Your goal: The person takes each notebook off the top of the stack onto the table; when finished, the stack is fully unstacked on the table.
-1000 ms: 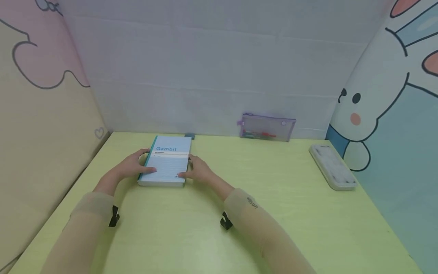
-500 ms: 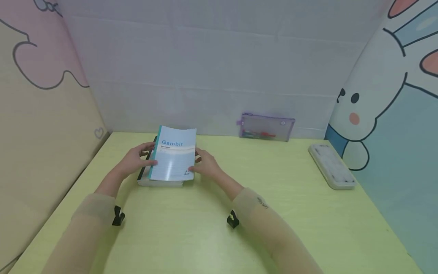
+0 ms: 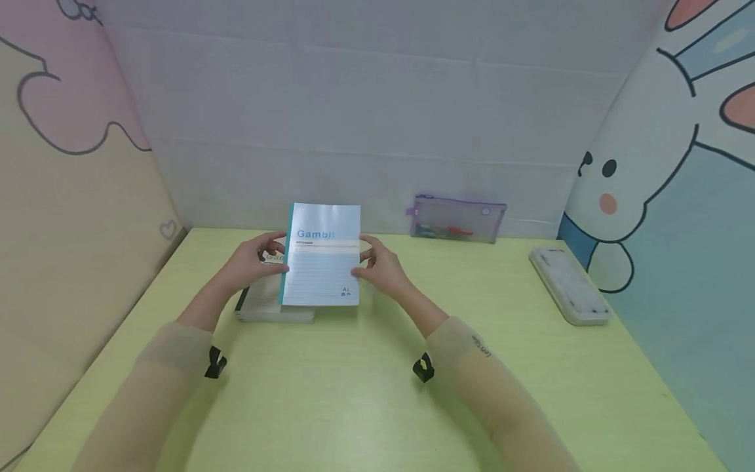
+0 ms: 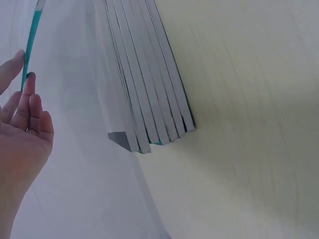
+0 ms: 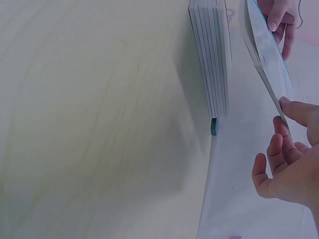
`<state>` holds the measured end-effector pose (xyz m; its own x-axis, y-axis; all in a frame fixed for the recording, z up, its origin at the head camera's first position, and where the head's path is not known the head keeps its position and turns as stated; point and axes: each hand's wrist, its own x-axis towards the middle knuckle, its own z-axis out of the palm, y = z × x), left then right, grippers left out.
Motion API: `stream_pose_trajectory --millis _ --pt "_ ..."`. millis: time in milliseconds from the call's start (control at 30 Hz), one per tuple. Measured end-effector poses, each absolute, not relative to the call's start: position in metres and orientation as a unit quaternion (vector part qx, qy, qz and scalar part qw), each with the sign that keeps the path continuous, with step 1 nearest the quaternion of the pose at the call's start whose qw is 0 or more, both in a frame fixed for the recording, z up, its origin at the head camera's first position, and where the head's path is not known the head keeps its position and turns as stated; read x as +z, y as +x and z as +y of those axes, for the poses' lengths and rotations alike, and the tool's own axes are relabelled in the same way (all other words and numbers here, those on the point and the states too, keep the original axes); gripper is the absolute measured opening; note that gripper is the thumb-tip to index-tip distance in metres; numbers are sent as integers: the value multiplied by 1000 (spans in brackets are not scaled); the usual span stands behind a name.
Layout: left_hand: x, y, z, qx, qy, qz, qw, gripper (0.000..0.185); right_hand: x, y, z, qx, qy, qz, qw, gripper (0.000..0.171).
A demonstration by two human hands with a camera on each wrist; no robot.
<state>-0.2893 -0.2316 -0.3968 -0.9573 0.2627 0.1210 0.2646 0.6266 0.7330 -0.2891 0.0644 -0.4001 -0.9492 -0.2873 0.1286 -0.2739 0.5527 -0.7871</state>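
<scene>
I see the top notebook (image 3: pixel 321 255) lifted just above the stack (image 3: pixel 265 308) on the worktop (image 3: pixel 377 393). Left hand (image 3: pixel 256 259) and right hand (image 3: pixel 380 265) pinch its side edges, fingers clamped. Thin, floppy, glossy: I'd grip both edges.

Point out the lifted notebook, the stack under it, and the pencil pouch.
lifted notebook (image 3: pixel 321 262), head view, middle of its lined front cover.
stack (image 3: pixel 263 308), head view, bare top of the pile.
pencil pouch (image 3: pixel 457 218), head view, centre of its clear side.
</scene>
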Motion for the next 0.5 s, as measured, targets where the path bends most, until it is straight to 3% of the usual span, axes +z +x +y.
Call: stream_pose_trajectory --millis 200,500 --pt "-388 -294 -213 -402 -171 -899 14 74 -398 -296 85 -422 -167 891 -7 79" --pt "-392 -308 -186 -371 -187 -909 -24 80 -398 -296 115 -390 -171 905 20 81"
